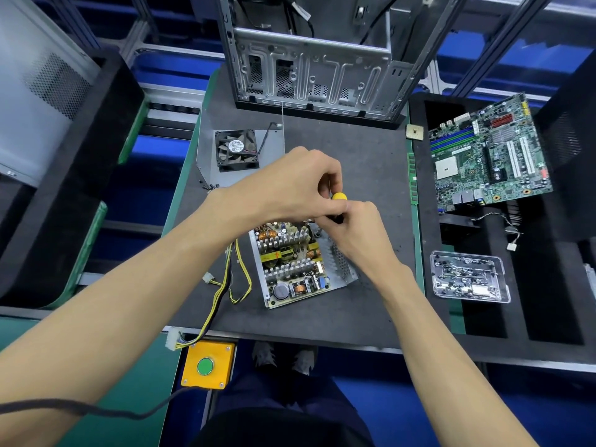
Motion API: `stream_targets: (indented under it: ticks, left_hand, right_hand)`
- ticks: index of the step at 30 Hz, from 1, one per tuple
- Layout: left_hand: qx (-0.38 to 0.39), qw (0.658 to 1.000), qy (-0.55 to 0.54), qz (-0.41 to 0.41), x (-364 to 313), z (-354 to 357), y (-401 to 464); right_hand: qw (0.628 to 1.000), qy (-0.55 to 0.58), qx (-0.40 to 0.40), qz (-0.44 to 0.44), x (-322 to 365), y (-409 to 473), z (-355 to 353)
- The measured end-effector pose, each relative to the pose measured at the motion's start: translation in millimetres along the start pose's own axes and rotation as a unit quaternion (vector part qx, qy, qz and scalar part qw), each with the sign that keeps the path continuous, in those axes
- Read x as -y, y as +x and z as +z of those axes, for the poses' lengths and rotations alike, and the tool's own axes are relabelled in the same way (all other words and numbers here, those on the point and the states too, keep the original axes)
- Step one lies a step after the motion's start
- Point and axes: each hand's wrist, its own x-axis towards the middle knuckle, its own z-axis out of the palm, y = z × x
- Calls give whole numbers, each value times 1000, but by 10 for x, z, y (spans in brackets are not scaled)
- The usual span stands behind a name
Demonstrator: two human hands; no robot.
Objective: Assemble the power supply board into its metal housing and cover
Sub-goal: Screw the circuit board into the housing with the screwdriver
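Your hands are meeting over the far end of the power supply board [292,259], which is sitting inside its metal housing [343,269] near the middle of the dark surface [371,162]. Your left hand [300,182] is curling its fingers around the upper part of a yellow-handled screwdriver [338,197], and your right hand [358,230] is pinching the tool lower down, just beside the left.

At about 10 o'clock from the board, a black fan [237,151] is resting on a flat metal cover [206,146]. At 12 o'clock, an open computer chassis [319,59] is standing at the far edge of the surface. At 2 o'clock a motherboard [487,156] is lying tilted in a black foam tray, and at 3 o'clock a clear plastic tray of screws [469,275] is sitting well apart from the housing. A bundle of yellow and black wires [232,279] is trailing from the board toward 7 o'clock, ending in a white connector [173,339] near a yellow box with a green button [208,366].

Your hands are covering the screwdriver's shaft and tip, so you cannot tell what it is touching. The far corner of the board is hidden too, and the chassis is cut off at the top.
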Motion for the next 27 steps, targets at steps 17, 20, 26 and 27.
stream_targets:
  ticks: [17,20,26,27]
  left_hand:
    - [16,989,147,24,-105,-23,-47]
    - [75,984,150,56,-105,-44,-41]
    - [33,988,151,19,-91,-17,-73]
    - [30,988,152,18,-92,-10,-75]
  right_hand:
    - [999,51,1,-16,34,-28,-19]
    - [998,59,2,-20,61,-48,-41]
    - [998,59,29,-19,15,-47,-60]
    - [997,63,30,-19,37,-47,-63]
